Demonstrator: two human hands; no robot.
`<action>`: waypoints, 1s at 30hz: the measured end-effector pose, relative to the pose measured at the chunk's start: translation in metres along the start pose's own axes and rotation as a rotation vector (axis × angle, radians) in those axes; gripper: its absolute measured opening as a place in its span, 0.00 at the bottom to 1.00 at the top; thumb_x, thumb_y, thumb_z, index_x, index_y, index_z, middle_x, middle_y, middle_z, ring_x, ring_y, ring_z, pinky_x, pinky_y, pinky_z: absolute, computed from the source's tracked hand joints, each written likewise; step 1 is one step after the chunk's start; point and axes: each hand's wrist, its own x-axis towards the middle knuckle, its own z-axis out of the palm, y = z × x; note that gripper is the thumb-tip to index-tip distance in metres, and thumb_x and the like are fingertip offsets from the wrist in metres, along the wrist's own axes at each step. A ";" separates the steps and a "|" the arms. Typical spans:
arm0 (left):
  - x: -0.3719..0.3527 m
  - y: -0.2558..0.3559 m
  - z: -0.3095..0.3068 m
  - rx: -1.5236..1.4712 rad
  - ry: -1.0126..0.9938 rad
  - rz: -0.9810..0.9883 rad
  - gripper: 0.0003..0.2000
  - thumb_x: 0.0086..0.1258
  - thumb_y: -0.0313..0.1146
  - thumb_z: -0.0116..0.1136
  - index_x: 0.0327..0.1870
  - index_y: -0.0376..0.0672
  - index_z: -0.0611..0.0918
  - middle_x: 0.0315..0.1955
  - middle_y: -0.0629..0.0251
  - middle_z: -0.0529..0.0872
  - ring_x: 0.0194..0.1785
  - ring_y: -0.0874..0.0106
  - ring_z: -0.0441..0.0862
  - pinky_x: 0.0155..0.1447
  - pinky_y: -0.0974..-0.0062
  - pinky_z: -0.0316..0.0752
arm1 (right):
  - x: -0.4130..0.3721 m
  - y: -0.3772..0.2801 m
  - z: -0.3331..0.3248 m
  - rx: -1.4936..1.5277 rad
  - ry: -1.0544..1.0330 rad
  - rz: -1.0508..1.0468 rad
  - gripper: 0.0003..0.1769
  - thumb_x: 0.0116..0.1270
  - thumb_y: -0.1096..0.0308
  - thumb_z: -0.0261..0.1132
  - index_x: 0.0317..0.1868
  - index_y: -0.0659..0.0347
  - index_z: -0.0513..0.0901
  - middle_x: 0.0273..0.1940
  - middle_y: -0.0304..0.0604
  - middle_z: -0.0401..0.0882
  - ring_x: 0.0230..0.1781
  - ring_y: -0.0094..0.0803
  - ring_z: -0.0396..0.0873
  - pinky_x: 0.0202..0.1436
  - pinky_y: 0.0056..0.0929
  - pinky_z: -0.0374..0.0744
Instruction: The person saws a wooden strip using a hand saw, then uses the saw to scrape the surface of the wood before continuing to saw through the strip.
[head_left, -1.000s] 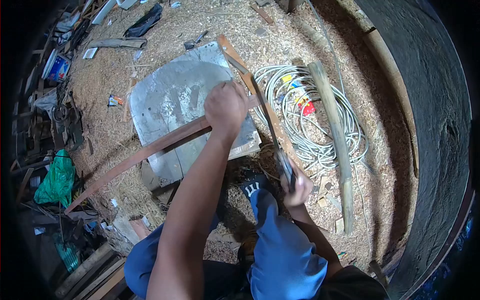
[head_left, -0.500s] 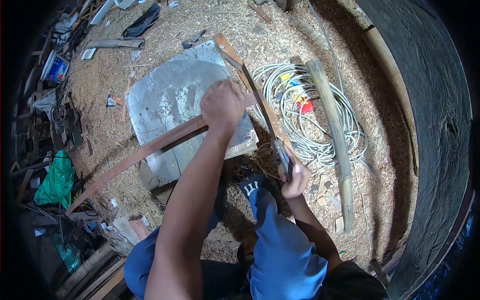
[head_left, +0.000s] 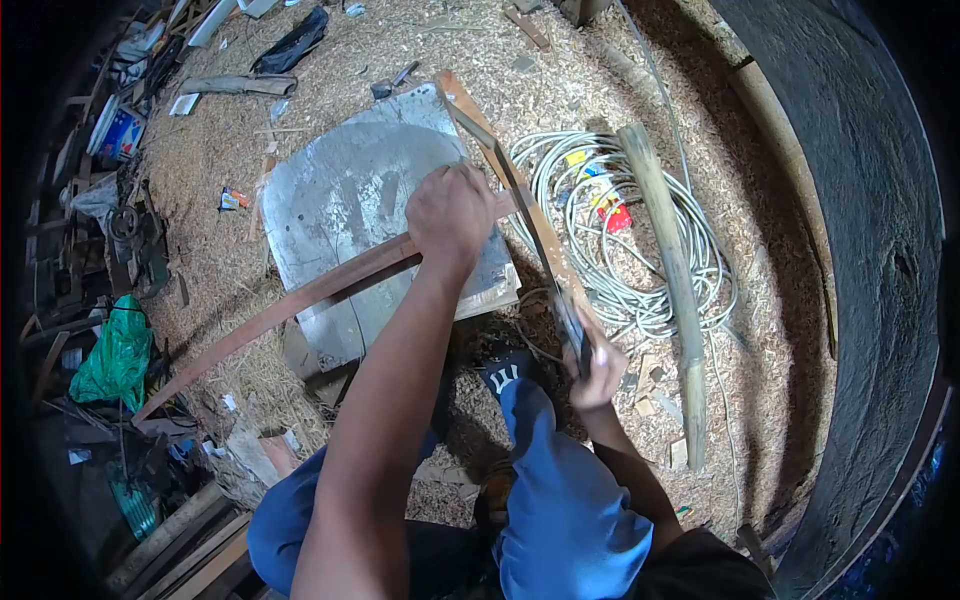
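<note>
My left hand (head_left: 452,215) is closed around a long curved brown wooden strip (head_left: 290,305) and presses it down on a grey metal sheet (head_left: 345,195). My right hand (head_left: 598,368) grips the dark handle of a long knife (head_left: 530,225). The blade runs up and left along another brown wooden strip (head_left: 470,105) that crosses the first one beside my left hand. My blue-clad knees (head_left: 540,470) are under both arms.
A coil of white cable (head_left: 625,235) with a red and yellow piece lies right of the sheet. A thick bamboo pole (head_left: 668,270) lies across it. Sawdust and shavings cover the ground. A green bag (head_left: 110,355) and clutter sit left; a dark curved wall (head_left: 860,200) rises right.
My right hand pushed the knife up and left along the strip, then drew it back down. My left hand kept its hold on the curved strip.
</note>
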 end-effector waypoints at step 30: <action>0.002 0.003 -0.005 -0.013 -0.041 -0.045 0.20 0.76 0.42 0.51 0.30 0.37 0.88 0.33 0.46 0.89 0.38 0.45 0.88 0.47 0.50 0.82 | -0.037 -0.016 -0.015 -0.004 -0.017 0.026 0.38 0.81 0.48 0.42 0.68 0.78 0.77 0.34 0.46 0.88 0.16 0.17 0.64 0.21 0.22 0.61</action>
